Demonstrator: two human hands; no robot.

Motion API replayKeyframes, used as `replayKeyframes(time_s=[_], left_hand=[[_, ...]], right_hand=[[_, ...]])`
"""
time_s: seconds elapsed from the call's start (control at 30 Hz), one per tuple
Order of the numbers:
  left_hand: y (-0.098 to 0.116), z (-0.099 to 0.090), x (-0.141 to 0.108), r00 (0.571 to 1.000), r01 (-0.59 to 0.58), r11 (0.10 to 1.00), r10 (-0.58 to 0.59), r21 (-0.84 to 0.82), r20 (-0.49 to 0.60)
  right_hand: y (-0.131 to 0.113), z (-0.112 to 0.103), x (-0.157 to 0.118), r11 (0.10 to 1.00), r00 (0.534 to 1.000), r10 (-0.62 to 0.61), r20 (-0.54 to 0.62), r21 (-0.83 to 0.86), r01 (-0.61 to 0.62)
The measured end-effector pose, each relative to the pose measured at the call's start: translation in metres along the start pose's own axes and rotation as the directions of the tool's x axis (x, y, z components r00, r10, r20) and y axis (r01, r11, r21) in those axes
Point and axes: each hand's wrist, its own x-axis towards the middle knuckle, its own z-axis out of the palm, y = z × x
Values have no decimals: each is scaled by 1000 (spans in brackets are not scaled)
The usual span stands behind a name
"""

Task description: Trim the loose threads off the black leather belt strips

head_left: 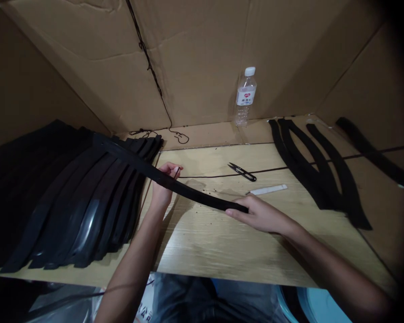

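A long, slightly curved black strip (195, 194) slants across the middle of the view. My right hand (259, 213) grips its near right end, thumb on the front side. Behind the strip's middle is my left hand (166, 175), partly hidden by it, with fingers pinched on a thin dark cord (208, 177). From those fingers the cord runs right over the table, past a pair of black thread snips (242, 172). Just beyond my right hand lies a tool with a flat white handle and thin tip (268, 189).
Overlapping black strips (87, 211) cover the table's left side; several more (318, 170) lie at right. A clear plastic bottle (246, 96) stands against the back cardboard wall (202, 58). Knotted dark cord (148, 58) hangs down that wall. Dark crumbs dot the wooden table (202, 251).
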Motion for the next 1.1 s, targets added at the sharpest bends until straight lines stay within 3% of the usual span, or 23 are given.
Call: replayKeyframes(time_s=[0.37,0.53,0.8,1.0,1.1], left_hand=[[5,-2,0,999,45,998,-46,-35,-9],[8,0,0,993,116,990,-117,-75,-10],[4,-5,-1,993,97,995,-97,9,63],[1,-2,-1,997,77,995,-77,58,10],[1,1,-3,999,40,998,-40,58,2]], right_hand=[[0,0,-1,995,985,12,-173,-96,-29],[5,3,0,963,943,37,-331,-241,-123],[10,3,3,913,875,94,-475,-309,-266],[15,1,4,782,801,98,-590,-452,-429],[18,2,4,708,793,59,-606,-535,-462]])
